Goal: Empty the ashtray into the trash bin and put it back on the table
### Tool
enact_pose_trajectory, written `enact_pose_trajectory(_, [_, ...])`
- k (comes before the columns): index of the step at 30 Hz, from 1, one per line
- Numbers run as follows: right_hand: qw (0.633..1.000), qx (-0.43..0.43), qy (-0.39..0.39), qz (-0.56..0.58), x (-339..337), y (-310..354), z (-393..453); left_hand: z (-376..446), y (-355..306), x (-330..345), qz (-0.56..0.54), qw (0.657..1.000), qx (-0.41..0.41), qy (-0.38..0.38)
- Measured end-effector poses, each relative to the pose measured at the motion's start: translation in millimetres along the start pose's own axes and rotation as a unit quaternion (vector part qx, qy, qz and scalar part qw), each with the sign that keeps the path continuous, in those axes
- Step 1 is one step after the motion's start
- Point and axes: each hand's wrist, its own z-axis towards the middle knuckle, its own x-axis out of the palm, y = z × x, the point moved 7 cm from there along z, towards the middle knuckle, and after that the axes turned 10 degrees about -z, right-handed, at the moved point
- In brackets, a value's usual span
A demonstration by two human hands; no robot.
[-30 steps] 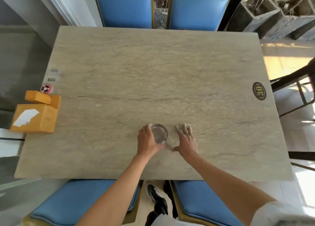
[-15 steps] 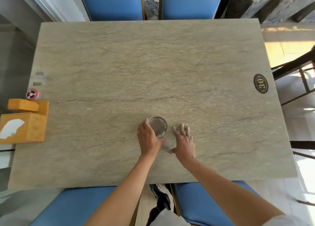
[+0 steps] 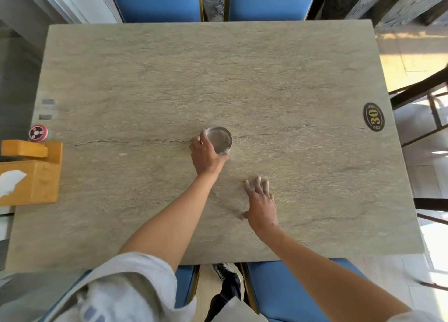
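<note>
Two hands are showing: your left hand (image 3: 206, 155) is curling its fingers round the ashtray (image 3: 219, 140) mid-table (image 3: 266, 79), your right hand (image 3: 260, 201) is lying flat, empty. Glass probably feels weighty, slick, breakable; be gripping its rim.

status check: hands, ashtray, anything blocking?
Left hand gripping ashtray at table centre. Right hand flat on table, empty. Nothing in the way; no bin in view.
</note>
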Motion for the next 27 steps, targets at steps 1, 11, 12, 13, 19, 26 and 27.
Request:
enact_pose_trajectory(1, [1.000, -0.001, 0.001, -0.001, 0.5, 0.2, 0.5, 7.2, -2.6, -0.7, 0.000, 1.000, -0.003, -0.002])
enact_pose_trajectory(11, [1.000, -0.005, 0.017, 0.000, 2.1, 0.6, 2.7, 61.0, -28.8, -1.0, 0.015, 0.999, -0.036, 0.014])
enact_pose_trajectory(12, [1.000, -0.005, 0.017, 0.002, 2.1, 0.4, 2.6, 64.4, -30.4, -1.1, 0.012, 0.999, -0.037, 0.013])
enact_pose_trajectory(13, [1.000, -0.006, 0.015, 0.000, 2.4, 0.4, 2.7, 66.9, -31.9, -1.2, 0.011, 0.999, -0.038, 0.013])
enact_pose_trajectory(19, [1.000, -0.008, 0.020, 0.004, 1.9, 1.0, 2.2, 78.9, -38.5, 0.6, 0.018, 0.999, -0.037, 0.013])
enact_pose_trajectory(26, [1.000, -0.012, 0.026, 0.005, -0.5, 1.1, 1.6, 79.2, -42.5, -3.2, 0.015, 0.999, -0.048, 0.013])
enact_pose_trajectory(27, [1.000, -0.011, 0.027, 0.001, -0.5, 1.5, 0.2, 76.0, -40.8, -5.5, 0.009, 0.999, -0.051, 0.010])
